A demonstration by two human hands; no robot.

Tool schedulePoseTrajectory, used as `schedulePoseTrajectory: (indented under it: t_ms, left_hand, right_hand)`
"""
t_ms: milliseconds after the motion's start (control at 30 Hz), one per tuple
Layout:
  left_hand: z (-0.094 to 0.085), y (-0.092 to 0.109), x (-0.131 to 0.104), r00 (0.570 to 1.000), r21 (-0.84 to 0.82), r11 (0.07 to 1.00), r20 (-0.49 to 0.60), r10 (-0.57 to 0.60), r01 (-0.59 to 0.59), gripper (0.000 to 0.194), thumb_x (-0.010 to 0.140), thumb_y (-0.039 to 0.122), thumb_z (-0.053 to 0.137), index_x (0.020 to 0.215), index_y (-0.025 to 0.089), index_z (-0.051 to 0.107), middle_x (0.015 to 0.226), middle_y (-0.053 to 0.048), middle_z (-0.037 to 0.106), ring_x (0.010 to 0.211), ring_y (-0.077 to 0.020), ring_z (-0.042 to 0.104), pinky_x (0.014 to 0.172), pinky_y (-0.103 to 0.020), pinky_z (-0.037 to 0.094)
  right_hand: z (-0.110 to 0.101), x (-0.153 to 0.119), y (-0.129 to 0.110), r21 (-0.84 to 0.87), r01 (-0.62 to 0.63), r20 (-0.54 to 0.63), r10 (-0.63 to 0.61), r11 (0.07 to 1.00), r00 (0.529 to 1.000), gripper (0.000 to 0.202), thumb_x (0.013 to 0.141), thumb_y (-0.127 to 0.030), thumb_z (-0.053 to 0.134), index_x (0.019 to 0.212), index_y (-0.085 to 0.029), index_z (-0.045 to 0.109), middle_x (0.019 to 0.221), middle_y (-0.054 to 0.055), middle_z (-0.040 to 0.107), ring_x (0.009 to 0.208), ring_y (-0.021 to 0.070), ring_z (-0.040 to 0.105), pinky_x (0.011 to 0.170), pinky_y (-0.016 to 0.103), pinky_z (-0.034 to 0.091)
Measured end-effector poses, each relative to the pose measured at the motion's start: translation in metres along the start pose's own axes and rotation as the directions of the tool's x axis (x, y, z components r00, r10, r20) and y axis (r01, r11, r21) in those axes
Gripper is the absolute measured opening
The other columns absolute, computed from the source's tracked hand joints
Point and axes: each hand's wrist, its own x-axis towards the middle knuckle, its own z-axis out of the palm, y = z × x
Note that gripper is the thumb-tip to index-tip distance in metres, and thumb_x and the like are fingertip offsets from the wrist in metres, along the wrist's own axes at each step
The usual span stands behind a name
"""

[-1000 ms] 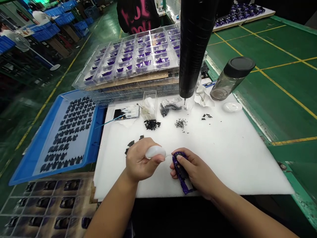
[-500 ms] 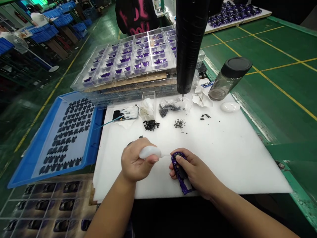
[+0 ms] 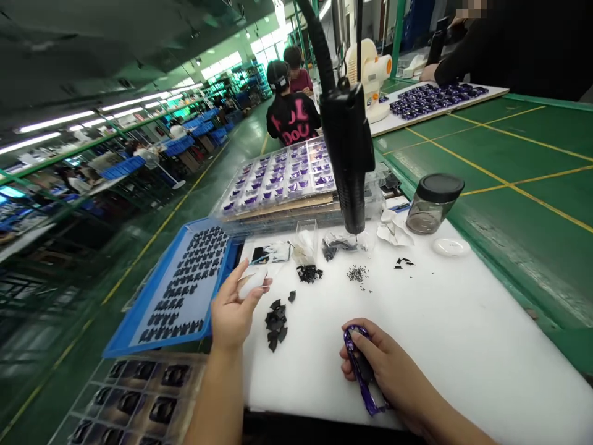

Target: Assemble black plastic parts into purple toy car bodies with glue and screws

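In my left hand (image 3: 236, 306) is a small white squeeze bottle (image 3: 252, 284), held between thumb and fingers above the left of the white foam mat (image 3: 315, 371). My right hand (image 3: 377, 352) grips a shiny purple frame-like part (image 3: 365, 386) with a dark insert, near the mat's front edge. Curved black pieces (image 3: 277, 321) lie just right of my left hand. Farther back are a pile of short black pieces (image 3: 309, 274) and a scatter of tiny screws (image 3: 357, 273). A black electric screwdriver (image 3: 349, 161) hangs upright over the mat.
On the left stands a blue tray (image 3: 173, 343) of black parts. Behind are a compartment tray (image 3: 282, 170) of purple pieces, a clear box (image 3: 306, 238) and a jar with black lid (image 3: 433, 201). A white oval object (image 3: 451, 247) lies right. Several people sit farther off.
My left hand with the bottle has moved left, away from the purple part, uncovering the curved black pieces. My right hand still grips the part. The camera view has tilted up.
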Motion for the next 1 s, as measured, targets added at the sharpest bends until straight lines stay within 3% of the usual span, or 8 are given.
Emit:
schedulePoseTrajectory:
  t_ms: [133, 367, 433, 567, 667, 767, 933, 1000]
  left_hand:
    - [0.030, -0.005, 0.029, 0.991, 0.219, 0.968, 0.013, -0.131, 0.125, 0.041, 0.082, 0.039, 0.063, 0.114, 0.017, 0.053, 0.112, -0.010, 0.063, 0.092, -0.0199, 0.070, 0.072, -0.032, 0.059]
    - [0.071, -0.024, 0.074, 0.991, 0.486, 0.868, 0.024, -0.129, 0.101, 0.024, 0.076, 0.039, 0.063, 0.085, 0.017, 0.060, 0.074, -0.001, 0.060, 0.067, -0.0159, 0.056, 0.061, -0.028, 0.044]
    - [0.074, -0.023, 0.075, 0.993, 0.527, 0.847, 0.040, -0.108, 0.071, 0.022, 0.078, 0.039, 0.060, 0.081, 0.017, 0.062, 0.072, -0.001, 0.060, 0.067, -0.0162, 0.054, 0.063, -0.028, 0.042]
    - [0.074, -0.016, 0.071, 0.992, 0.556, 0.831, 0.093, -0.087, 0.021, 0.031, 0.077, 0.039, 0.062, 0.101, 0.019, 0.064, 0.085, -0.002, 0.065, 0.066, -0.0148, 0.055, 0.063, -0.026, 0.041]
    - [0.077, -0.011, 0.070, 0.989, 0.568, 0.823, 0.134, -0.068, -0.020, 0.023, 0.079, 0.038, 0.060, 0.089, 0.018, 0.067, 0.083, -0.003, 0.068, 0.072, -0.0165, 0.058, 0.066, -0.026, 0.041]
    - [0.080, -0.009, 0.070, 0.994, 0.587, 0.807, 0.112, -0.009, -0.059, 0.020, 0.082, 0.037, 0.057, 0.080, 0.018, 0.066, 0.080, -0.002, 0.068, 0.076, -0.0177, 0.059, 0.068, -0.027, 0.041]
    - [0.075, 0.003, 0.067, 0.992, 0.617, 0.780, 0.123, 0.032, -0.102, 0.017, 0.079, 0.034, 0.061, 0.078, 0.019, 0.068, 0.068, 0.001, 0.064, 0.064, -0.0155, 0.056, 0.064, -0.026, 0.040]
    - [0.069, 0.012, 0.060, 0.992, 0.619, 0.775, 0.058, 0.114, -0.126, 0.017, 0.081, 0.035, 0.061, 0.083, 0.019, 0.068, 0.074, 0.000, 0.066, 0.070, -0.0160, 0.059, 0.069, -0.027, 0.043]
  right_hand:
    - [-0.002, 0.000, 0.002, 0.014, 0.011, 0.012, -0.012, 1.000, 1.000, 0.026, 0.087, -0.047, 0.056, 0.098, -0.023, 0.056, 0.074, 0.000, 0.065, 0.064, 0.0167, 0.062, 0.067, 0.033, 0.049]
    - [-0.002, 0.001, 0.002, 0.022, 0.041, 0.001, -0.041, 0.999, 0.999, 0.031, 0.083, -0.050, 0.059, 0.096, -0.022, 0.058, 0.072, 0.001, 0.064, 0.064, 0.0180, 0.062, 0.068, 0.035, 0.050]
    - [0.000, 0.000, 0.002, 0.030, 0.058, -0.009, -0.058, 0.998, 0.998, 0.032, 0.082, -0.051, 0.060, 0.095, -0.022, 0.058, 0.071, 0.001, 0.063, 0.063, 0.0176, 0.062, 0.066, 0.035, 0.050]
    - [0.001, -0.004, -0.001, 0.024, 0.070, 0.002, -0.070, 0.997, 0.998, 0.028, 0.085, -0.049, 0.058, 0.094, -0.021, 0.057, 0.072, 0.001, 0.063, 0.063, 0.0167, 0.061, 0.066, 0.034, 0.048]
    - [0.002, -0.006, -0.003, 0.022, 0.074, 0.003, -0.075, 0.997, 0.997, 0.026, 0.088, -0.046, 0.055, 0.095, -0.021, 0.056, 0.071, 0.000, 0.061, 0.064, 0.0171, 0.061, 0.067, 0.035, 0.049]
    - [0.003, -0.006, -0.003, 0.017, 0.069, 0.009, -0.069, 0.997, 0.998, 0.023, 0.089, -0.043, 0.054, 0.096, -0.021, 0.055, 0.071, -0.001, 0.061, 0.064, 0.0168, 0.061, 0.067, 0.035, 0.049]
    - [0.002, -0.004, -0.002, -0.006, 0.062, 0.011, -0.062, 0.998, 0.998, 0.020, 0.092, -0.039, 0.050, 0.098, -0.020, 0.055, 0.074, 0.000, 0.063, 0.064, 0.0158, 0.062, 0.067, 0.034, 0.049]
    - [0.001, -0.004, -0.001, -0.016, 0.064, 0.010, -0.064, 0.998, 0.998, 0.020, 0.093, -0.039, 0.049, 0.098, -0.020, 0.055, 0.075, 0.000, 0.063, 0.065, 0.0156, 0.063, 0.067, 0.033, 0.049]
